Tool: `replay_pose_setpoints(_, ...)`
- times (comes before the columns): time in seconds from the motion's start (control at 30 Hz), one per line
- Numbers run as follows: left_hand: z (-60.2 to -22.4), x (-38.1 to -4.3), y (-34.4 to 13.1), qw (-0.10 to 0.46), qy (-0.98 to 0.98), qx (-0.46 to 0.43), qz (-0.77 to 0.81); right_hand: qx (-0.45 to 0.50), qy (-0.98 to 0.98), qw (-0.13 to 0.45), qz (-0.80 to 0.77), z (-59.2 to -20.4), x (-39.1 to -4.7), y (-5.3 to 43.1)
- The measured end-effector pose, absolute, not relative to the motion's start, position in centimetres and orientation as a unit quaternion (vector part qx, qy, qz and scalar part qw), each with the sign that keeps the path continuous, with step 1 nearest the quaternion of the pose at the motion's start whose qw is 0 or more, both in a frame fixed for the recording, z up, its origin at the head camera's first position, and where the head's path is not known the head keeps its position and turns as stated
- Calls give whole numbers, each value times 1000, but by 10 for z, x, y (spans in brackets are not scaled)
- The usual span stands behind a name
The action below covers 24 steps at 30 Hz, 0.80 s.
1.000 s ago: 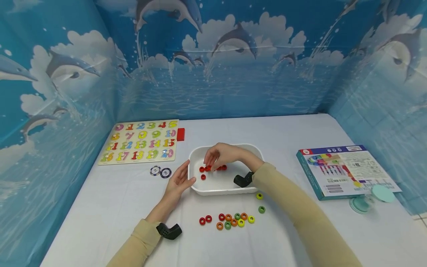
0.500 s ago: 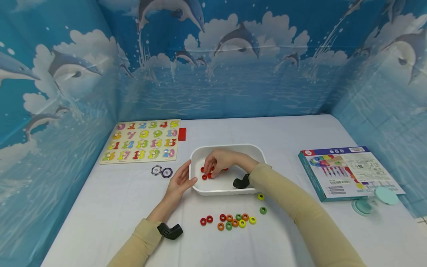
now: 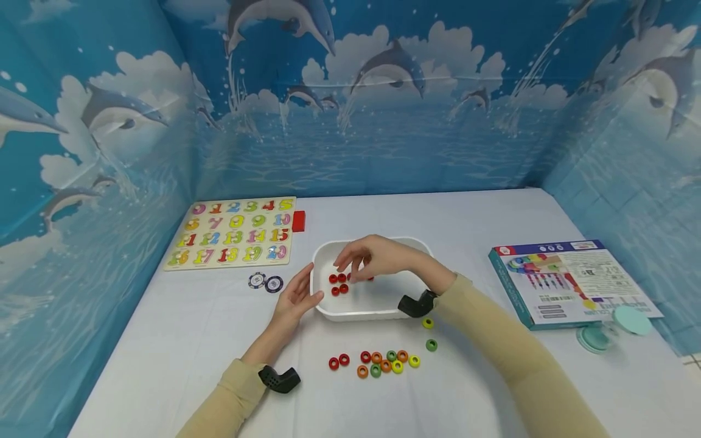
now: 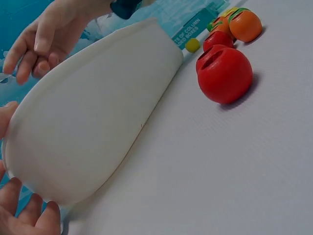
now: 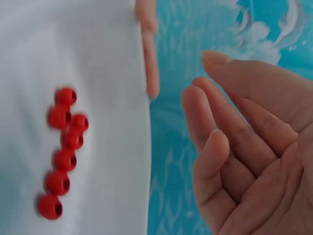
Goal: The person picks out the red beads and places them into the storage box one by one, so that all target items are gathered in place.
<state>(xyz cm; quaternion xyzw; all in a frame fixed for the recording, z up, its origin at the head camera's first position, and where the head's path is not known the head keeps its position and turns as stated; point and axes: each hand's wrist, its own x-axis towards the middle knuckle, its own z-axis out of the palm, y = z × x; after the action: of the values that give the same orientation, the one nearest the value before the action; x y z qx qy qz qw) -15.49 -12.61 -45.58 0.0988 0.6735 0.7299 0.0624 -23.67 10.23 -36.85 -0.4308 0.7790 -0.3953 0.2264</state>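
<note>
A white rectangular tray point(image 3: 378, 307) stands mid-table with several red beads point(image 3: 344, 288) in its left half. In the right wrist view those round beads point(image 5: 65, 160), each with a hole, lie in a crooked line on the tray floor. My right hand point(image 3: 378, 255) hovers above them, fingers loosely bent; the right wrist view shows nothing between its fingers and thumb. At the tray's left end, my left hand point(image 3: 292, 300) touches the wall with fairly straight fingers. The left wrist view shows its fingertips point(image 4: 33, 208) against the tray's outer side.
In front of the tray lie loose red, orange, green and yellow beads point(image 3: 386, 366). A number puzzle board point(image 3: 232, 234), a red block point(image 3: 298, 221) and two poker chips point(image 3: 274, 284) are left. A flat box point(image 3: 569, 283) and a mint-lidded container point(image 3: 597, 338) sit right.
My right hand reached down among the red beads, then rose, its fingers spreading. One bead now sits beside the front-left one in the tray. My left hand stays at the tray's end.
</note>
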Motion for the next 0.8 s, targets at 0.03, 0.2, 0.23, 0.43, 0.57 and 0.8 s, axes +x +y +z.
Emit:
replay_pose_setpoints(0.03,-456,-155,-126,62,674,98,730,-436,773,224,-402,-366,-228,105)
replay_pose_setpoints(0.2,-455,-154,-126,61,670,99,733,-442,746,237,-437,-371,-180,113)
replay_pose_setpoints(0.23,-455,-154,-127,61,669,100,734,-442,739,243,-446,-376,-170,113)
replay_pose_setpoints(0.43,-456,-154,-127,62,669,102,734,-461,720,237,-462,-414,-127,109)
replay_pose_setpoints(0.57,-456,-153,-127,62,670,98,733,-471,752,180,-424,-435,-114,104)
replay_pose_setpoints(0.8,-456,-154,-126,64,673,94,731,-425,802,131,-399,-450,-112,100)
